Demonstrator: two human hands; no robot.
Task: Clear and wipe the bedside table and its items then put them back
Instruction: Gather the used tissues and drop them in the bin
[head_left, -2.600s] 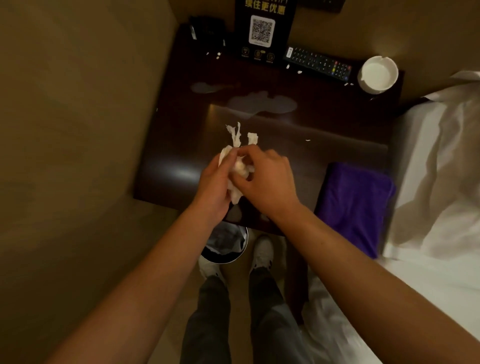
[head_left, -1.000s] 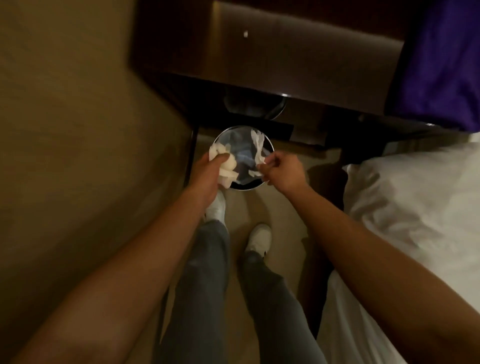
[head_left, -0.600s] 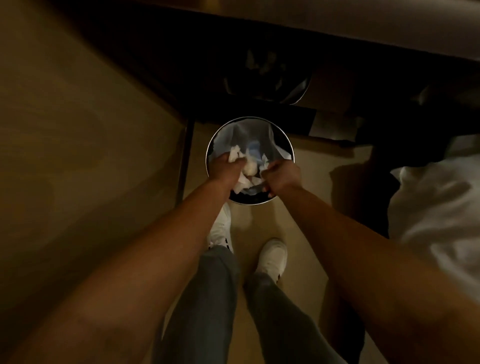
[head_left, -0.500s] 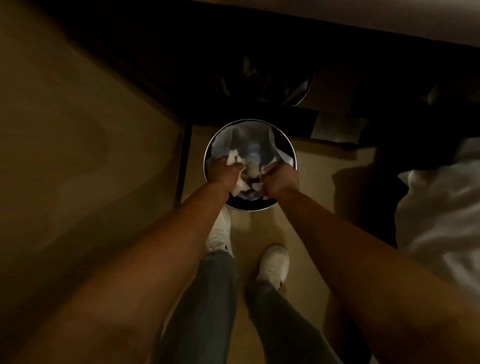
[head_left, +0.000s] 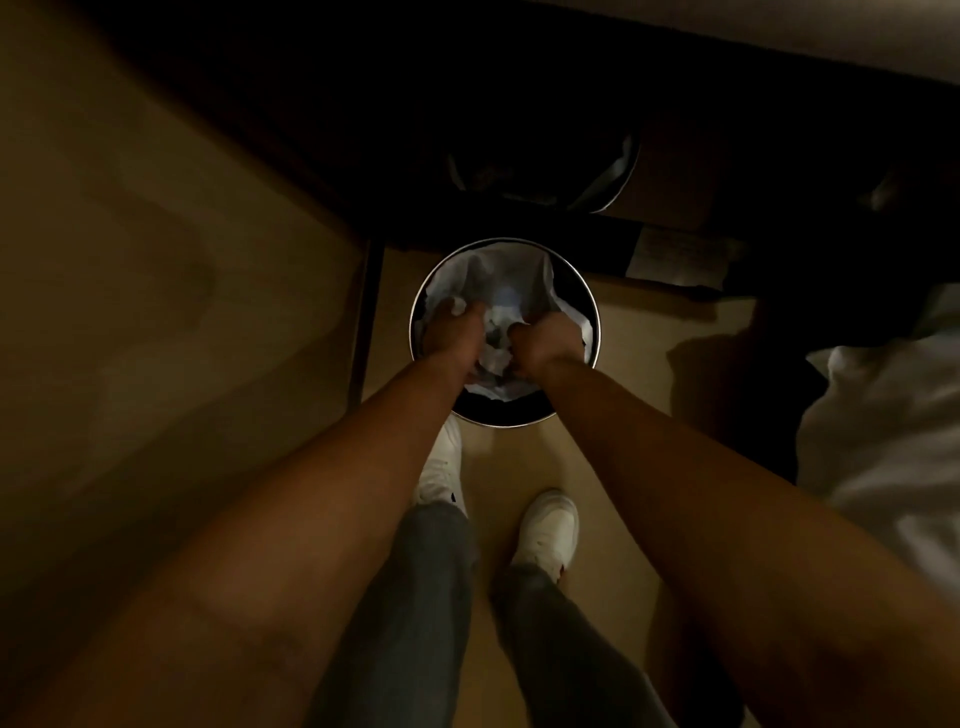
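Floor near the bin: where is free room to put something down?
Bare floor lies right of the bin, toward the bed sheet, and between the shoes. The bin mouth is crowded: left hand, right hand and crumpled tissue.

Mount: one wide-angle camera, worn on the head.
Direction: faced steeply downward, past both forearms, onto the round bin (head_left: 592, 322) and the floor (head_left: 639, 338).
Proximity: close; the forearms are seen large at the bottom.
Shared views: only one view is supplied.

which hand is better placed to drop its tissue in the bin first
Left, marginally. The left hand shows white tissue at its fingertips, over the bin opening. The right hand looks closed; its contents are hidden.
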